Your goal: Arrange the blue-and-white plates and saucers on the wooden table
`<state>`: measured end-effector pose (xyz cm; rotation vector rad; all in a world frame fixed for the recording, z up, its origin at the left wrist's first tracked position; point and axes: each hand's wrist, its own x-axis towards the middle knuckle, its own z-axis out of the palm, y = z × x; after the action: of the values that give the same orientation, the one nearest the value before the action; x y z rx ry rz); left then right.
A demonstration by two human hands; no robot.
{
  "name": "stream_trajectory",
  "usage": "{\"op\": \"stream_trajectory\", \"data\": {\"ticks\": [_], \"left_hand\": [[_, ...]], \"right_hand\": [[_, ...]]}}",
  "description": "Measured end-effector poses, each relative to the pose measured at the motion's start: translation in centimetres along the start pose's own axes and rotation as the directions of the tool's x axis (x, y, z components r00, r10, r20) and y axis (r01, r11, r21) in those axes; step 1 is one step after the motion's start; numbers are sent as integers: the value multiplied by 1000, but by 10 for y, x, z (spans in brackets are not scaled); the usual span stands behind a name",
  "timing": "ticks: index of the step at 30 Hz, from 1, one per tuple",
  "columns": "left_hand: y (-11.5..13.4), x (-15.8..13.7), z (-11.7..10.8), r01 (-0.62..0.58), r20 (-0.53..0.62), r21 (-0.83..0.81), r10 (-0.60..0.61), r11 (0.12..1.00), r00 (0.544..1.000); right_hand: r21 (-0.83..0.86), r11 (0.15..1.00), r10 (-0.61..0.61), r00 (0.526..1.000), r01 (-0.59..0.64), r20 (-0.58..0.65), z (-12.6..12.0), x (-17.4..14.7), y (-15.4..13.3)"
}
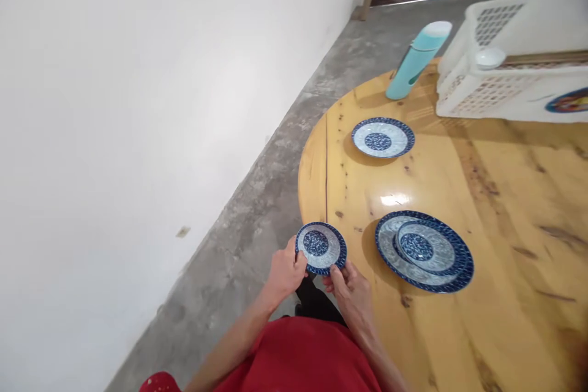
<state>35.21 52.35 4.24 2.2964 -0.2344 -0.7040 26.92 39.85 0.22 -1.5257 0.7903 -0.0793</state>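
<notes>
Both my hands hold a small blue-and-white patterned plate (320,247) near the left edge of the table. My left hand (285,269) grips its left rim, thumb on top. At the lower right rim, my right hand (351,294) pinches it between thumb and fingers. Just to the right on the table lies a large blue-rimmed plate (389,239) with a smaller matching plate (418,247) resting on it. Farther back sits another matching plate (383,137) on its own.
The rounded wooden table (514,196) fills the right side. A turquoise bottle (419,61) stands at its back edge, beside a white plastic basket (500,92) with a small white bowl (490,59) at its rim. A white wall (160,104) and concrete floor (239,239) are on the left.
</notes>
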Motion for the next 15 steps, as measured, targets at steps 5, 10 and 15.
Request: {"op": "stream_trajectory", "data": {"ticks": [5, 10, 15], "left_hand": [[34, 58, -10, -67, 81, 66, 61, 996, 995], [70, 101, -10, -190, 118, 63, 182, 980, 976], [107, 149, -6, -285, 213, 137, 253, 949, 944]], "right_hand": [[22, 999, -22, 989, 26, -147, -5, 37, -21], [46, 999, -7, 973, 18, -230, -21, 72, -38], [-25, 999, 18, 929, -29, -370, -40, 109, -62]]}}
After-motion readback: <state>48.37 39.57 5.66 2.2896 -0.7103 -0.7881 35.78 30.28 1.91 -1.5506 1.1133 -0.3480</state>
